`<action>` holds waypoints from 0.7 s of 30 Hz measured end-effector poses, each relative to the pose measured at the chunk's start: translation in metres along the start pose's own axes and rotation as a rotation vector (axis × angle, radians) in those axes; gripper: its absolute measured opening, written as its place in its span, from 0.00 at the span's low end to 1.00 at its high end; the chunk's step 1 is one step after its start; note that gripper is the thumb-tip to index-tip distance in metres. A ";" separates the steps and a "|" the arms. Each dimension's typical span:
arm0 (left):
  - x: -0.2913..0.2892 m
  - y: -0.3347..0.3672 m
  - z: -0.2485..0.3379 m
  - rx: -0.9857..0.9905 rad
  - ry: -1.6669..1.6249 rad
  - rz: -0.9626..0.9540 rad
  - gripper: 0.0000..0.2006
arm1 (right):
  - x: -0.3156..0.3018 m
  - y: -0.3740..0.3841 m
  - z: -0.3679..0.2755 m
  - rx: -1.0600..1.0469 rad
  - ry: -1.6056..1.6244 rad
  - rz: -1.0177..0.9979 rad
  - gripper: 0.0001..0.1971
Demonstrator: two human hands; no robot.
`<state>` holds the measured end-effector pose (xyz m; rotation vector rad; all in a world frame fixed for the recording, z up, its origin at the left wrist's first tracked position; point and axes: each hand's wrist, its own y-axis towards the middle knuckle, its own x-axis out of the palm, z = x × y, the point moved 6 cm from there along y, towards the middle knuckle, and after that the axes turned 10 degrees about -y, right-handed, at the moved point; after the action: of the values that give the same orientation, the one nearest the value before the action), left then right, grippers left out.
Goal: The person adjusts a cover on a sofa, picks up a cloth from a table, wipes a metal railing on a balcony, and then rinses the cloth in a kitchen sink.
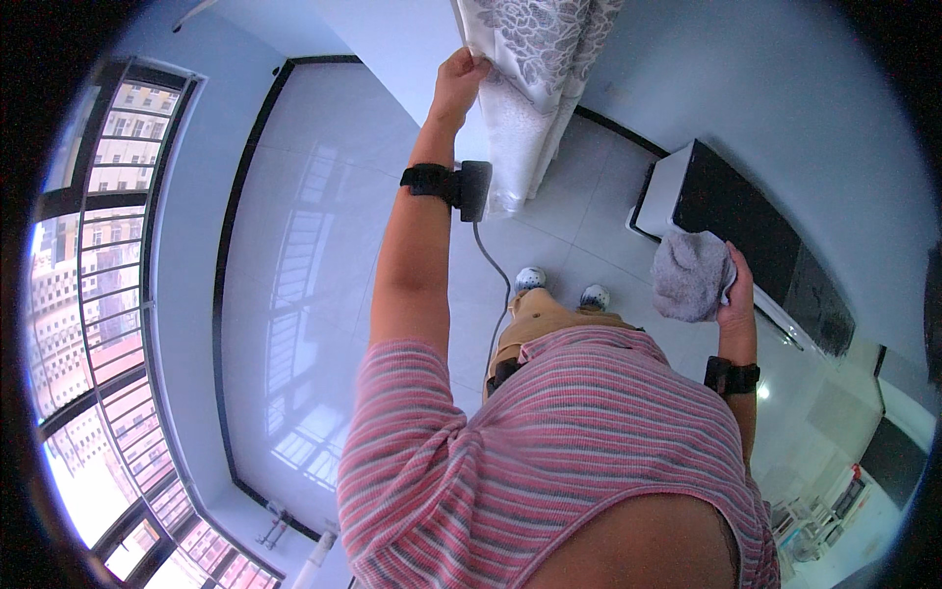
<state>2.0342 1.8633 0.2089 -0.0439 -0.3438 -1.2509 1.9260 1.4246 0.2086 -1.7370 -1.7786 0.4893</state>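
Observation:
My left hand [459, 86] reaches far forward, its fingers closed on the edge of a white curtain [530, 83] with a grey leaf pattern. The curtain hangs in folds down toward the floor. On the right, my right hand [738, 287] holds a bunched grey cloth [693, 276], which hides part of the fingers. The cloth is in the air, in front of a low black-and-white cabinet.
The low cabinet [741, 211] with a black top stands along the right wall. Barred windows [118, 265] line the left side. Grey tiles [304, 196] cover the floor. A cable [498, 260] hangs from the black device on my left wrist.

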 end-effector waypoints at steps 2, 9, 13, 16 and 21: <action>0.000 -0.003 -0.001 -0.008 0.007 -0.001 0.07 | -0.005 0.002 0.001 -0.024 0.016 -0.014 0.17; -0.011 -0.016 -0.007 -0.042 0.117 -0.033 0.09 | -0.006 0.004 0.003 -0.035 -0.014 0.028 0.17; -0.007 -0.023 -0.002 -0.030 0.078 -0.041 0.09 | 0.001 -0.002 0.000 -0.012 -0.019 0.030 0.18; -0.004 -0.026 0.002 -0.004 0.128 -0.049 0.09 | 0.002 -0.001 0.000 0.001 -0.036 0.028 0.18; -0.010 -0.030 0.003 -0.022 0.190 -0.011 0.14 | 0.002 0.000 -0.001 -0.018 -0.039 0.021 0.18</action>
<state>2.0026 1.8634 0.2038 0.0579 -0.1653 -1.2585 1.9265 1.4268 0.2099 -1.7710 -1.7989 0.5208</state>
